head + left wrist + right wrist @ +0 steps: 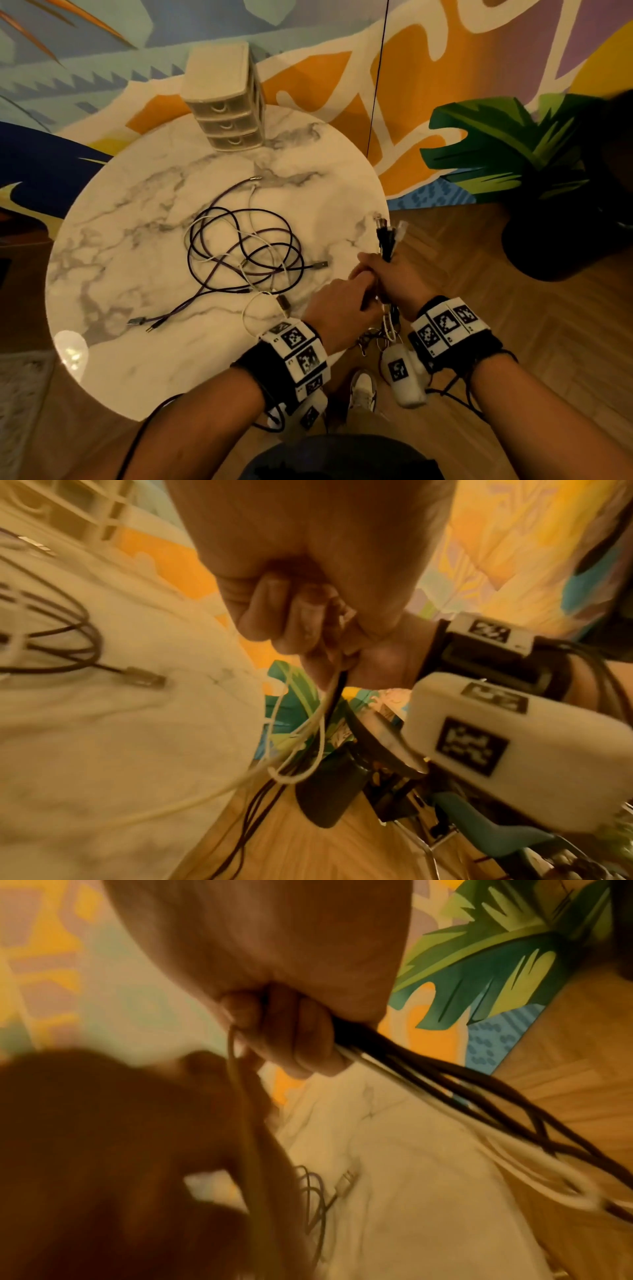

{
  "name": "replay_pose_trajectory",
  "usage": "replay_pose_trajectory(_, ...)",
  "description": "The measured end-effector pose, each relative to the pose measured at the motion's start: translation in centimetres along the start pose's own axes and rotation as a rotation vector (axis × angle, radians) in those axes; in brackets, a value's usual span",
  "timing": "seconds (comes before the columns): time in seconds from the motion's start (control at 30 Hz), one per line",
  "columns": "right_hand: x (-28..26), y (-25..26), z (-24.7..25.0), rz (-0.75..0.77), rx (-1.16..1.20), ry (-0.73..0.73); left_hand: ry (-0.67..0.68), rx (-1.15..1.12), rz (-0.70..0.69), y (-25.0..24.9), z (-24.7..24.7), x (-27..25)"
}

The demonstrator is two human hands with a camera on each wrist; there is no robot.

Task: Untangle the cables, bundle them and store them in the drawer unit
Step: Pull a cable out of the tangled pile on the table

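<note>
Right hand fingers: curled tight round a bunch of thin round cords, black and white together; the right hand holds this gathered bundle upright just past the table's right edge
Bundle ends: moulded black plugs and clear plastic tips stick up above the fist; below it the cords fan out and hang in slack loops
Left hand fingers: curled too, pinching a white cord and a dark one that drop from the fist; the left hand sits touching the right one, knuckle to knuckle
Wrists: each wears a black band with stiff white blocks printed in black square codes; a rounded white casing hangs under the right wrist
Loose cables: a tangle of dark purple braided cord and thin white cord lies in overlapping rings at the middle of the table, metal plugs splayed out toward the near left and the right
Table: round top, smooth white marble pattern with grey veins, glossy enough to show a lamp glare at its near left rim
Drawer unit: small boxy cream plastic chest, three shut drawers with crescent pulls, standing at the far rim of the table, well apart from the hands
Floor: wood boards in a herringbone lay
Wall: flat painted mural, orange, teal and green leaf shapes
</note>
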State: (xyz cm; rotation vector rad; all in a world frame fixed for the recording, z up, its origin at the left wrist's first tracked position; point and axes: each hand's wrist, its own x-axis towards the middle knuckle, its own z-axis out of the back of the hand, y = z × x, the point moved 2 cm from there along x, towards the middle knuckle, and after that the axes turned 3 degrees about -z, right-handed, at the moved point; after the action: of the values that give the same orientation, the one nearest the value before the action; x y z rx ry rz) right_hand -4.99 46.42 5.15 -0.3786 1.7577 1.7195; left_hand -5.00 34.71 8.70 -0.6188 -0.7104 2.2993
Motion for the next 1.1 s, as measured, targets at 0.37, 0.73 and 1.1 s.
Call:
replay_pose_trajectory(0.37, -0.4, 2.8, 6.2, 0.152, 0.493, -0.369, 0.442, 0.226, 0.271, 7.8, -0.4, -1.7)
replay_pose_trajectory(0.73, -2.8, 2.9, 13.5, 0.278, 0.511, -0.49, 0.204, -0.715, 0.029, -4.2, -1.6, 4.0)
replay_pose_trajectory(1.1, -4.3, -0.4, 15.6, 0.225, 0.143, -0.592, 0.171, -0.346, -0.127, -3.4, -8.5, 7.3)
